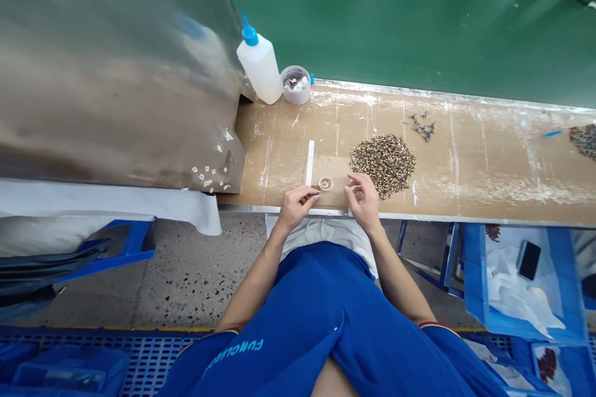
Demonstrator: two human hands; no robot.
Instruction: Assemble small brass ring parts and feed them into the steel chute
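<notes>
My left hand (295, 208) rests at the near edge of the cardboard-covered bench (279, 155), its fingertips pinched close together beside a small round ring (326, 183). Anything held in them is too small to tell. My right hand (363, 201) sits a little to the right, with curled fingers close to a large heap of small brass-coloured metal parts (382, 165). A narrow white strip (310, 163) lies upright on the cardboard, just beyond my left hand.
A white glue bottle with a blue nozzle (259, 65) and a small round tub (295, 85) stand at the bench's back left. A steel panel (116, 74) rises on the left. Further metal parts (423, 127) lie to the right, with a green surface (395, 18) behind. A blue crate (521, 279) sits below right.
</notes>
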